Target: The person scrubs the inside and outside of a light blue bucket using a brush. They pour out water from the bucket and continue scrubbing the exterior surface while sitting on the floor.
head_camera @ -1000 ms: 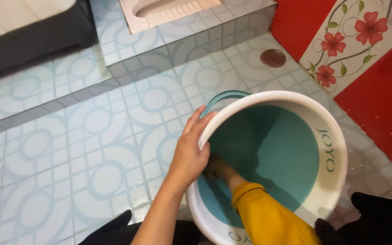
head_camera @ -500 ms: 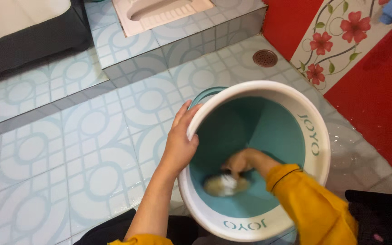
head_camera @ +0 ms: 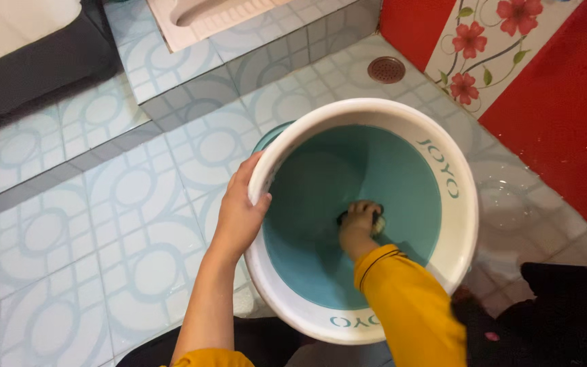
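Left hand grips left rim of white-rimmed teal bucket; right hand inside, clenched on scrubber against bucket bottom.

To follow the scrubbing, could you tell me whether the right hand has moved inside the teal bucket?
Yes: the right hand moved deeper, away from the rim the left hand grips.

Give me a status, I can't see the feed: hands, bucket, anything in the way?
Left hand grips bucket rim. Right hand inside, pressing scrubber on teal wall. Nothing blocking.
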